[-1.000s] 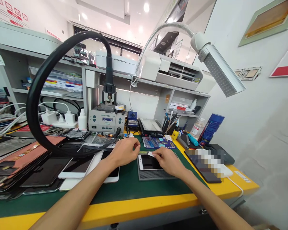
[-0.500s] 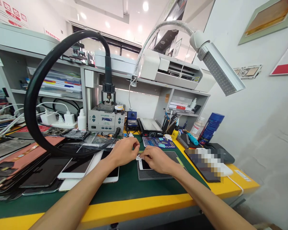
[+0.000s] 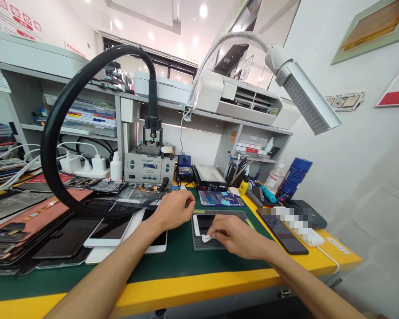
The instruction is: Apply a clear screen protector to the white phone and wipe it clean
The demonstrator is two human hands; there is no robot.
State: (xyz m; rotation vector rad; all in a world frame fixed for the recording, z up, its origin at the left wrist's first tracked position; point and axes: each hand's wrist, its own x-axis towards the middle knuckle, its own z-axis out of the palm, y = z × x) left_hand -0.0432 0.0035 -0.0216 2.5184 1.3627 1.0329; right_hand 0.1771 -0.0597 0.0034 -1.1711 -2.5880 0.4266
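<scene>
My right hand (image 3: 239, 235) pinches a small crumpled white tissue (image 3: 206, 238) at the lower edge of a phone with a white front (image 3: 197, 225) and a dark screen. This phone lies on a grey textured mat (image 3: 202, 244), partly covered by my right fingers. To the upper left of the phone, my left hand (image 3: 175, 208) hovers with its fingers curled together, and nothing shows in them. Beneath my left forearm lie several white tablets or phones (image 3: 103, 241).
A black hose (image 3: 49, 146) loops up from the hot-air station (image 3: 149, 166) at the back. Stacked screens (image 3: 60, 241) crowd the left. At right are a dark phone (image 3: 286, 235), a blue can (image 3: 294, 177) and a tool holder (image 3: 236, 173). A lamp (image 3: 309, 97) hangs overhead.
My right hand has drawn the tissue down and towards me, from the phone's top left corner to its lower edge. My left hand stays about where it was, now apart from the right.
</scene>
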